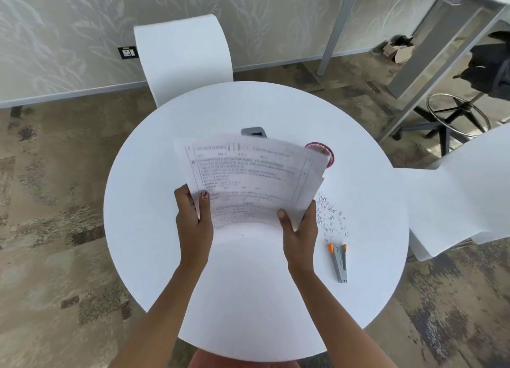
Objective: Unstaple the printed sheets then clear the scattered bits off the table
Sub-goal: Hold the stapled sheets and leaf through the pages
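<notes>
A white chair (182,55) stands against the far edge of the round table (248,285), and a second white chair (455,196) stands at its right edge. Near the far edge lies a dark grey flat device (252,131), only partly in view, and to its right stands a pink mesh cup (327,152). Behind, a wall (69,22) with a pale leaf pattern carries a black socket plate (127,53). On the mottled brown carpet (55,229), far right, are a grey desk leg (339,28), an open cardboard box (398,50) and a black stool base with a chrome ring (458,113).
</notes>
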`<state>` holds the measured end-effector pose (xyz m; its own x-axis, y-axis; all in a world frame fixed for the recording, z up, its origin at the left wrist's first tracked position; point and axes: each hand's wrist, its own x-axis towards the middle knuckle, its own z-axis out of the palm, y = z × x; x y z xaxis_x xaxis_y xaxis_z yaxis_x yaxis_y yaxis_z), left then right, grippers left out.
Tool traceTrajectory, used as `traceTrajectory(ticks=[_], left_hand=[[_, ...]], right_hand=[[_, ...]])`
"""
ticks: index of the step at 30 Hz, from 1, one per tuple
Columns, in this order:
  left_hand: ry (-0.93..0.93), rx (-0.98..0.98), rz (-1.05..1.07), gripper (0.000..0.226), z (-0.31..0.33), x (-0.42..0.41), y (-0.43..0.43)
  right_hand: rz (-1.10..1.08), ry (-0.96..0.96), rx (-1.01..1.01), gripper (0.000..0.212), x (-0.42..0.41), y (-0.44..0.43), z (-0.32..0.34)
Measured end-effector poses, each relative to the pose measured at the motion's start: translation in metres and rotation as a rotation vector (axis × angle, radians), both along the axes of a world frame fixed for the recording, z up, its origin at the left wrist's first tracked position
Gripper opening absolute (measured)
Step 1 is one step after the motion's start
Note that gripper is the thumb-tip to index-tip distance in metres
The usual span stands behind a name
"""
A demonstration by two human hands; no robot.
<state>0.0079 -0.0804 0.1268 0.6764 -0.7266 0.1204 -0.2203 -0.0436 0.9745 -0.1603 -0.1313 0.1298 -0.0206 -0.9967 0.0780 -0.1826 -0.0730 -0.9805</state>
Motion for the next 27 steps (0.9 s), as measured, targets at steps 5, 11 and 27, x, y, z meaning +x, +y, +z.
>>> traceTrajectory(ticks=[5,11,27], left_hand=[[-0.021,0.022,-0.050,0.010,-0.004,0.000,0.002],[-0.101,0.053,-0.026,0.017,-0.005,-0.008,0.003],[-0.072,-0.036,0.055,0.012,-0.003,-0.011,0.004]], right_hand=[[-0.006,-0.026,0.086,0.052,-0.004,0.004,-0.014],[-0.029,-0.044,0.087,0.039,0.000,0.007,-0.013],[-0.017,-0.130,0.069,0.019,-0.001,0.006,-0.014]])
